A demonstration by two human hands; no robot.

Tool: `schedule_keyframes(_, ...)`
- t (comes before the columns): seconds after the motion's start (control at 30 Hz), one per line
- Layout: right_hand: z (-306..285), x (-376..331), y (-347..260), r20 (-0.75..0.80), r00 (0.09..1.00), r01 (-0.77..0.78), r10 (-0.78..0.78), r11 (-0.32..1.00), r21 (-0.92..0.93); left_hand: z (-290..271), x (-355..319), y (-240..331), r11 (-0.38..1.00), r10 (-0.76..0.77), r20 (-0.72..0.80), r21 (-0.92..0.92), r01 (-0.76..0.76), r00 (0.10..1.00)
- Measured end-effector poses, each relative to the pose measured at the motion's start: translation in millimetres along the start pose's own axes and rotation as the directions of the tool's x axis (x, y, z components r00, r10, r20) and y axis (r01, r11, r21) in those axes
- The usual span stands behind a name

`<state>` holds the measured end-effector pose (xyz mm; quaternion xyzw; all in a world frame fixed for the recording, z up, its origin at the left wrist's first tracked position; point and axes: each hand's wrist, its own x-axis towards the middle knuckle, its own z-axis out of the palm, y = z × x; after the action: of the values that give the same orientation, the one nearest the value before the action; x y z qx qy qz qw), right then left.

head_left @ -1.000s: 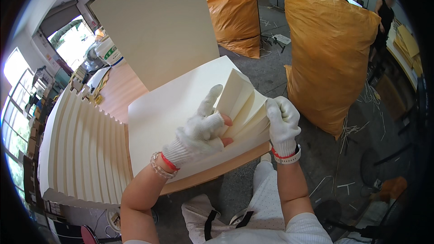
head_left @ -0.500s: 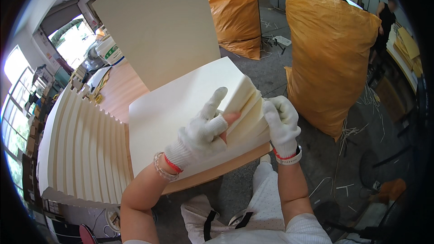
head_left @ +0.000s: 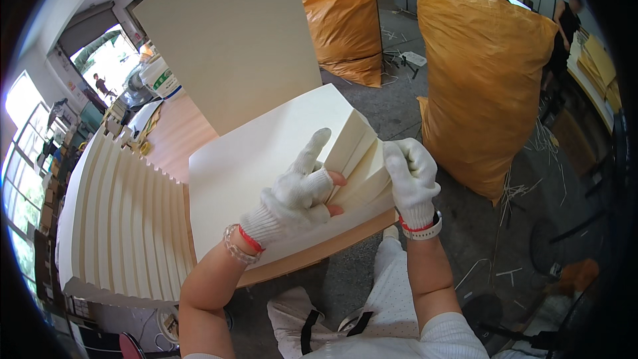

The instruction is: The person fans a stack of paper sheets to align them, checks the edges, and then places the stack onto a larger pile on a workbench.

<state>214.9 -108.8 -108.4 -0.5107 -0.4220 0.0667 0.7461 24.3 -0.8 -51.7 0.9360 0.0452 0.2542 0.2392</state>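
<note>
A thick stack of cream paper sheets (head_left: 266,153) lies on a wooden table (head_left: 312,259) in front of me. Both my hands wear white knit gloves. My left hand (head_left: 296,196) presses on the stack near its right corner, index finger raised, fingertips tucked between fanned sheets. My right hand (head_left: 411,179) grips the stack's right corner, where the sheets (head_left: 362,159) are lifted and split into a few bundles.
Fanned, stepped stacks of cream paper (head_left: 116,226) lie to the left. A large cream board (head_left: 232,40) stands upright behind. Two big orange bags (head_left: 488,80) stand on the grey floor at right and behind (head_left: 345,20). A person (head_left: 565,33) stands far right.
The lifted corner sheets have dropped a little and fanned into separate bundles. My left index finger has straightened upward; my right hand stays on the corner.
</note>
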Motion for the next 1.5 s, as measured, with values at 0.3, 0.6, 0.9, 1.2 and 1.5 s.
schedule_keyframes(0.3, -2, 0, 1, 0.039, 0.999, 0.007, -0.008, 1.000, 0.006, -3, -3, 3, 0.998, -0.054, 0.033, 0.040, 0.052, 0.998)
schedule_keyframes(0.6, 5, 2, 2, -0.041, 0.999, 0.023, -0.024, 0.999, -0.031, -2, -2, 0, 0.997, -0.071, 0.053, -0.040, 0.073, 0.996)
schedule_keyframes(0.9, 3, 2, 2, 0.006, 0.990, 0.137, -0.138, 0.977, -0.161, -6, -5, -3, 0.997, -0.037, 0.061, -0.058, 0.041, 0.997)
schedule_keyframes(1.2, 11, -32, -23, 0.651, 0.707, 0.663, -0.278, 0.582, -0.472, 13, -19, 12, 0.853, 0.134, -0.022, 0.512, -0.104, 0.991)
schedule_keyframes(1.5, 23, -29, -20, 0.684, 0.695, 0.641, -0.221, 0.620, -0.452, 23, -25, -4, 0.789, 0.041, -0.097, 0.614, 0.027, 0.994)
